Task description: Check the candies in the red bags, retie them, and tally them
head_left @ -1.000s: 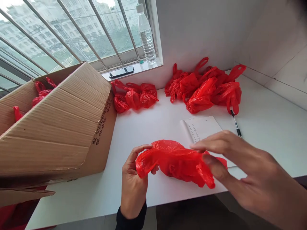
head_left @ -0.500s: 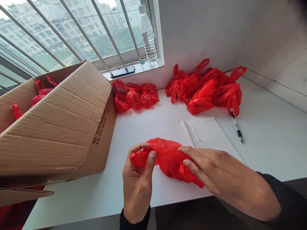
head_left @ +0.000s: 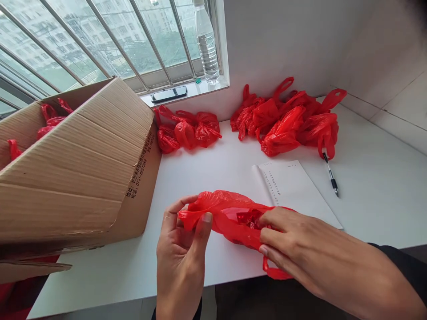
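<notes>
A red plastic bag (head_left: 230, 213) lies stretched between my two hands near the table's front edge, its mouth parted. My left hand (head_left: 187, 244) pinches the bag's left end between thumb and fingers. At the right, my right hand (head_left: 290, 244) has its fingertips at the opening, closed on the bag or on something in it; the fingertips are partly hidden. Inside the opening a small dark red item with a white patterned patch (head_left: 251, 221) shows. One handle loop (head_left: 276, 272) hangs below my right hand.
A cardboard box (head_left: 83, 164) holding red bags stands at the left. Tied red bags (head_left: 188, 131) and a larger pile (head_left: 287, 118) lie along the wall. Behind my hands are a notebook (head_left: 293, 182) and pen (head_left: 330, 174); a phone (head_left: 169, 94) and bottle (head_left: 207, 49) rest on the sill.
The bag's mouth has opened, showing the item inside. My right hand has moved to the opening, and a handle loop now hangs beneath it. My left hand has shifted slightly left, still gripping the bag.
</notes>
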### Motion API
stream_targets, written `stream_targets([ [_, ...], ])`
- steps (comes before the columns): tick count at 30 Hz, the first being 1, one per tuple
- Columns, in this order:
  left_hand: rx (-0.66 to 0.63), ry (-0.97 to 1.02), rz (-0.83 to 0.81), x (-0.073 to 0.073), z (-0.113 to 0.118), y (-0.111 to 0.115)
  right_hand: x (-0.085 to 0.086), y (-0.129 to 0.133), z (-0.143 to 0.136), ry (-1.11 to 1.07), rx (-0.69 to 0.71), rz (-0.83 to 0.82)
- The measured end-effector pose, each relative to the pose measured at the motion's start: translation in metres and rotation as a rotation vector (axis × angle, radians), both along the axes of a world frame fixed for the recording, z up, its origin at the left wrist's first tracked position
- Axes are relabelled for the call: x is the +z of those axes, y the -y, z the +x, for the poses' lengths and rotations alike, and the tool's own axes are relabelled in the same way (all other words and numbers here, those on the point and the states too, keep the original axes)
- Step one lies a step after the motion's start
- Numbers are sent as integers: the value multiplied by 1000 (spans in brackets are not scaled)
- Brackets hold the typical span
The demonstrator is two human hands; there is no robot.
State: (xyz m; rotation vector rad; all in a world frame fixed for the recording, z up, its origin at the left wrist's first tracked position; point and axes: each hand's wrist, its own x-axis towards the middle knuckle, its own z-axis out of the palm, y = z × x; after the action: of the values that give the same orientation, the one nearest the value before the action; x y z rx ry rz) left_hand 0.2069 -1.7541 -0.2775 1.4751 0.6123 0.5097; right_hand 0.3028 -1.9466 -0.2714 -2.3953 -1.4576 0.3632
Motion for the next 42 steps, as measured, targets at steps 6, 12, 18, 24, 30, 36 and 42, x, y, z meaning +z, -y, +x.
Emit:
stream_targets([
  [6,-1,65,-253,-6,5,1,0,-3,-3,-146,-45,-188],
  [12,-126,-38,-343,-9,4,11,-19,-9,12,-24,-28,-461],
  [18,-284,-113,-62,-13,-2,18,-37,-19,11,-38,148,-438],
  [24,-181,-71,-57,-25,0,9,-51,-30,17,-76,126,-311],
  [30,-98,21,-440,-24,7,8,-57,-46,32,-160,76,-190],
  [36,-55,25,-443,-24,3,10,-48,-45,32,-115,8,-107],
  [42,-199,-37,-271,-28,-3,9,-22,-49,37,-293,1,26],
])
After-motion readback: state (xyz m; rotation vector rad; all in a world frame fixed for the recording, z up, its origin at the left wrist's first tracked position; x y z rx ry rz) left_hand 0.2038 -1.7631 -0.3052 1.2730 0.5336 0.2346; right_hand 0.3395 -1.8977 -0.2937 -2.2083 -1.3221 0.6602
